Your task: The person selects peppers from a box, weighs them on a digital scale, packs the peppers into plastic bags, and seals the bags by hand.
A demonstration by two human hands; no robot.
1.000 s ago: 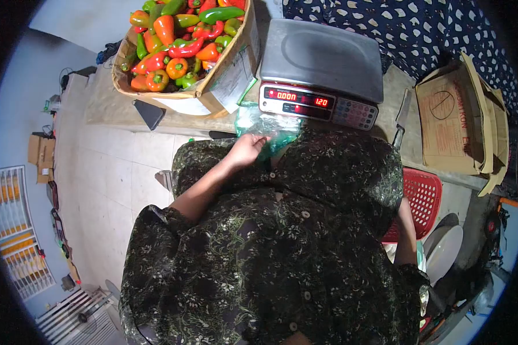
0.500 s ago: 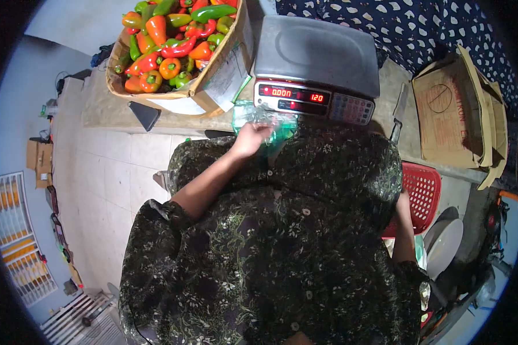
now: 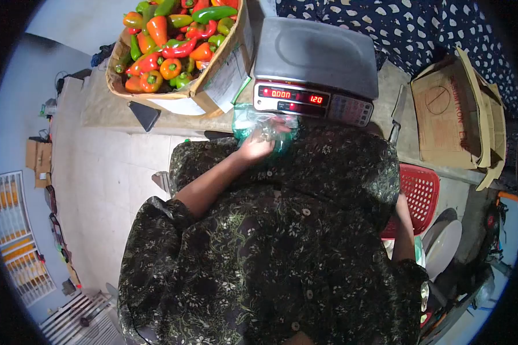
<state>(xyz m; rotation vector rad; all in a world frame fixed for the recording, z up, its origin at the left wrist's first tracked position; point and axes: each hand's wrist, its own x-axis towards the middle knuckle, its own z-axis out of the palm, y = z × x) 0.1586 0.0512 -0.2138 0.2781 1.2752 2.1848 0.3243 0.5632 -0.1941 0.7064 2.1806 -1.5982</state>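
Observation:
My left hand (image 3: 259,147) is at a bunch of thin plastic bags (image 3: 243,122), clear and green, at the counter's near edge just below the scale (image 3: 316,54). Its fingers are partly covered by the shiny clear film and look closed on it. The scale's pan carries nothing, and its red display reads about zero and 1.20. My right hand (image 3: 402,202) hangs low on the right, beside a red perforated plastic basket (image 3: 421,195). Its fingers are hidden behind my patterned shirt.
A cardboard box (image 3: 213,95) full of red, orange and green peppers stands left of the scale. An open carton (image 3: 449,112) sits to the right, with a knife (image 3: 395,129) between it and the scale. A dark wedge-shaped object (image 3: 144,115) lies at the counter edge.
My left hand has drawn back slightly toward my body, and the clear plastic now covers more of its fingers. My right hand is nearly where it was.

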